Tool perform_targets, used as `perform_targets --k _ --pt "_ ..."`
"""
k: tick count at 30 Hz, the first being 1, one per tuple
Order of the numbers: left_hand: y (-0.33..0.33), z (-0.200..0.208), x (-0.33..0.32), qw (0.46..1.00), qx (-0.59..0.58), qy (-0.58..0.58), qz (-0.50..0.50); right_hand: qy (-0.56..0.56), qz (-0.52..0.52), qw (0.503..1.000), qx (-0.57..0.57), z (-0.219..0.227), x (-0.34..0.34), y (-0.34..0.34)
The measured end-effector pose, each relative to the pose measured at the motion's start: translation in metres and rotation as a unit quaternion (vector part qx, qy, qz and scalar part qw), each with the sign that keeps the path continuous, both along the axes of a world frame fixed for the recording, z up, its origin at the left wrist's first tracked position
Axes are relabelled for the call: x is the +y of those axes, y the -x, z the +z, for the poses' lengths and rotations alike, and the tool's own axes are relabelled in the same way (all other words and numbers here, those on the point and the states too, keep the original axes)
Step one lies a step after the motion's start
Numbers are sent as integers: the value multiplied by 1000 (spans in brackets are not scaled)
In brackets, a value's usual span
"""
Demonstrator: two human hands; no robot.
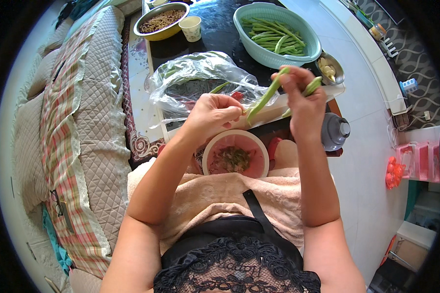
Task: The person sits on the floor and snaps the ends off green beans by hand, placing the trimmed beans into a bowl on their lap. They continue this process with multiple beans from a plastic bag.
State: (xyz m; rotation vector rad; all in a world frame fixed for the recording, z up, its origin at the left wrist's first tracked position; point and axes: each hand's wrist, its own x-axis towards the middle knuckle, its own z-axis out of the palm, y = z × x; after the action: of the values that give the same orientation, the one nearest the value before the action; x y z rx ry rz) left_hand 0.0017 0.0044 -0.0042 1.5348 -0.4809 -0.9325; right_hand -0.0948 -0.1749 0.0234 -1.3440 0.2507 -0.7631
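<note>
While the right hand grips green beans up past the pink bowl, the left hand pinches its finger and thumb together beside one bean's tip, which looks like tip-snapping and next calls for a small, firm tug.

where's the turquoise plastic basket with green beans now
In the head view, the turquoise plastic basket sits upper right of centre on the glossy black tabletop, beside the small round metal bowl.

tbh can't read anything for sure, just dark letters left of the pink bin mid-frame and letter-ish shapes on the black lace bottom center
</note>
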Motion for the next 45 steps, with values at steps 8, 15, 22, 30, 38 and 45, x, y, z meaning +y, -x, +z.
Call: perform_targets --k 8,15,22,30,38,45 --pt "6 -7 3 915 -314 -244 -67 -172 -71 977 -102 -7 -76 15" --pt "22 -25 -1 839 -425 -318 -118 -188 -73 971 -125 -7 -90 20" --pt "18 -17 -6 862 -386 -305 -123 -198 -22 974 -106 -7 -77 16" --pt "19 -1 -18 912 -405 45 59 -192 23 977 -86 -9 -52 9" --pt "15 5 -13 831 -548 -30 91 127 -154 980 18 1 -35 7" --pt "13 18 -9 703 -701 -64 101 576 -23 808 119 1 7 6"
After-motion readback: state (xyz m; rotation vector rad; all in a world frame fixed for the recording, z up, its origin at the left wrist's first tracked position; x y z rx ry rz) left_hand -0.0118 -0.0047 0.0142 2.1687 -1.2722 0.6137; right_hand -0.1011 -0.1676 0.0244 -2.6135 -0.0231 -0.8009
